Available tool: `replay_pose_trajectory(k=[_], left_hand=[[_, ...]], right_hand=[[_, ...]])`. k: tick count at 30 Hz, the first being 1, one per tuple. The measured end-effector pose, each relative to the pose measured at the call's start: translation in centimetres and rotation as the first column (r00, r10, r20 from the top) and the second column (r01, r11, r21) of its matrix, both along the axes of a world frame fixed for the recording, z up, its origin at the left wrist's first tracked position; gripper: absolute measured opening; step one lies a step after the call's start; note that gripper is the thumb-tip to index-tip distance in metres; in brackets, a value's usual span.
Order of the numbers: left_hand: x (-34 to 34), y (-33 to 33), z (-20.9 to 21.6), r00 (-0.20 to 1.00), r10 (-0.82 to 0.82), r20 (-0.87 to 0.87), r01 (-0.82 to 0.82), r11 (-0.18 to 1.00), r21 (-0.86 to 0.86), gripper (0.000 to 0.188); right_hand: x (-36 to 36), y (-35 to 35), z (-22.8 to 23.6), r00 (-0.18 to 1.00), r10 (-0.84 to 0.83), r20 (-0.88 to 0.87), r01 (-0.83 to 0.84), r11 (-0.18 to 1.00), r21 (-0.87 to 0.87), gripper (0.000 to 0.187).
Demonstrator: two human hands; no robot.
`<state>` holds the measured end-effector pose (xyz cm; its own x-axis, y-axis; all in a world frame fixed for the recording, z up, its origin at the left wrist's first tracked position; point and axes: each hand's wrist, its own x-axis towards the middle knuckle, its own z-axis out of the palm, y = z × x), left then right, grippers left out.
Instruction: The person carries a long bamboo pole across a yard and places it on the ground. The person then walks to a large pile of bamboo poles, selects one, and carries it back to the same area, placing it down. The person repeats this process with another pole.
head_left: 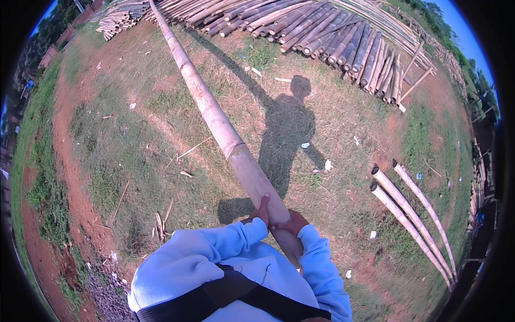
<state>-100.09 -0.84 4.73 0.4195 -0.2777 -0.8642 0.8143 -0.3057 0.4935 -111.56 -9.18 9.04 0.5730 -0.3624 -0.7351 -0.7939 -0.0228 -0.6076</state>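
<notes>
A long, thick bamboo pole (206,104) runs from against my body up and away to the far left. My left hand (260,211) grips its left side, thumb laid along the top and the other fingers mostly hidden. On the opposite side, slightly nearer to me, my right hand (294,222) is wrapped round the same pole, its fingertips out of sight underneath. The pole's near end passes between my light blue sleeves. Its far end reaches the upper edge of the picture, by the stacked poles.
A large pile of bamboo poles (322,32) lies across the back, with a smaller stack (120,19) at its left. Several thin poles (410,214) lie on the grass to my right. Bamboo splinters (160,225) and white scraps litter the ground. A dirt track (70,166) runs along the left.
</notes>
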Motion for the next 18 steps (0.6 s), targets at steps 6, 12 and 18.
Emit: replay_pose_trajectory(k=[6, 12, 18], left_hand=[[-9.9, -3.1, -0.4, 1.000, 0.027, -0.015, -0.026, 0.999, 0.035, 0.078], [-22.7, -9.5, -1.1, 0.996, 0.088, 0.026, -0.089, 0.995, 0.053, 0.084], [-36.6, -15.3, 2.5, 0.999, 0.023, -0.026, -0.026, 0.990, -0.135, 0.083]], right_hand=[[-10.2, -3.0, -1.4, 0.994, 0.023, 0.104, -0.021, 1.000, -0.018, 0.088], [-22.8, -9.5, -1.0, 0.992, 0.103, 0.069, -0.097, 0.992, -0.079, 0.092], [-36.4, -15.0, 1.6, 0.993, 0.088, 0.081, -0.076, 0.987, -0.141, 0.087]])
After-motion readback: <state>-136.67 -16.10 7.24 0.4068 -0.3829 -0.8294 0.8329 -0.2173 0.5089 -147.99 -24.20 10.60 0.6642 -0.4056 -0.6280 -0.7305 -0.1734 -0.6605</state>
